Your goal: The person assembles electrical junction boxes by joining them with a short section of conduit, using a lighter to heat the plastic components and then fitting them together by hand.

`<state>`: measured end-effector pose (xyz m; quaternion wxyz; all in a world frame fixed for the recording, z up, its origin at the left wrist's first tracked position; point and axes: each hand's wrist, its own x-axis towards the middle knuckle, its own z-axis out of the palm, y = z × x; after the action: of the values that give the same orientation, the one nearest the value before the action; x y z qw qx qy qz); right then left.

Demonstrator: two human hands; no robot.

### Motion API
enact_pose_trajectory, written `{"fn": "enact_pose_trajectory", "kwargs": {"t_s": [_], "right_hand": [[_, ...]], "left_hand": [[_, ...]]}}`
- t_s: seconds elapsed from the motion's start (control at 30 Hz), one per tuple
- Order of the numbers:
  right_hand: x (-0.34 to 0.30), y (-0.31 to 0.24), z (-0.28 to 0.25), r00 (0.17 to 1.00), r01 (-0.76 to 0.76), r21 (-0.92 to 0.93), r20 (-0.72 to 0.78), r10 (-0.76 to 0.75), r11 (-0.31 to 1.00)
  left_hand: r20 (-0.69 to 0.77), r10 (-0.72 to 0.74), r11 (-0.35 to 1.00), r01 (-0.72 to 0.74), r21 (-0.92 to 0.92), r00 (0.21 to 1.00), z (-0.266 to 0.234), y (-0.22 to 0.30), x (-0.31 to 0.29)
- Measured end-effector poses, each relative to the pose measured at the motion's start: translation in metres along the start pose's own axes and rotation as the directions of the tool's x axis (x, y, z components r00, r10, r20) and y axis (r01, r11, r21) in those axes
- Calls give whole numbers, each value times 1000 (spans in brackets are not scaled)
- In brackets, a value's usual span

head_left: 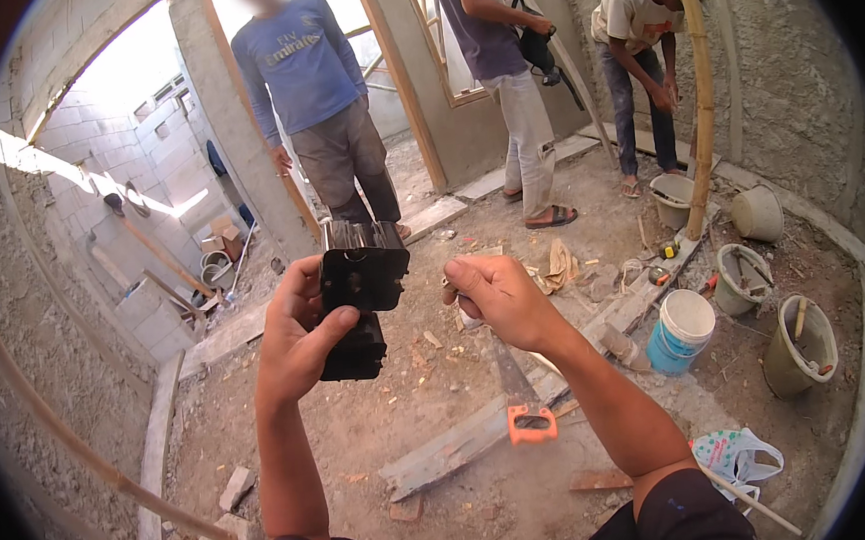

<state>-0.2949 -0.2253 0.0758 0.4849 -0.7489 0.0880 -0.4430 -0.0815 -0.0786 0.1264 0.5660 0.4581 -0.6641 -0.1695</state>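
My left hand (294, 330) is closed around two black rectangular electrical boxes (361, 278), held one above the other, with small tabs along their edges. Its thumb presses across the gap between them. To the right of the boxes and apart from them, my right hand (503, 303) is pinched shut, thumb against bent fingers. Whatever it may hold is too hidden to name. Below that hand, a handsaw (532, 425) with an orange handle rests across a grey wooden plank (445, 455) on the dirt floor.
Three people stand at the far side: one in a blue shirt (300, 64), one holding a black bag (534, 47), one bending over a bucket (673, 198). A blue-and-white pail (680, 333), several grey buckets and a plastic bag (735, 460) line the right. Bamboo poles (699, 101) lean nearby.
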Motion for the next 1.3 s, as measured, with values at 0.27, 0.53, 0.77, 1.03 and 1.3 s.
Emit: {"fn": "enact_pose_trajectory", "kwargs": {"t_s": [0.27,0.53,0.77,1.03,1.3], "right_hand": [[15,10,6,996,-43,59,-75,47,997],[30,5,11,980,-98,96,-163,113,991],[23,20,17,990,-97,-10,-107,96,995],[23,16,30,993,-90,38,-72,92,995],[16,1,20,941,-326,360,209,265,874]], "left_hand": [[-29,41,999,-40,29,999,2,5,-2],[-25,-1,1000,1,1,1000,4,-4,4],[4,-137,986,136,-97,991,-1,-14,-2],[-28,-123,991,121,-50,992,-9,-17,-8],[-67,-19,997,24,72,998,-13,-8,-9]]}}
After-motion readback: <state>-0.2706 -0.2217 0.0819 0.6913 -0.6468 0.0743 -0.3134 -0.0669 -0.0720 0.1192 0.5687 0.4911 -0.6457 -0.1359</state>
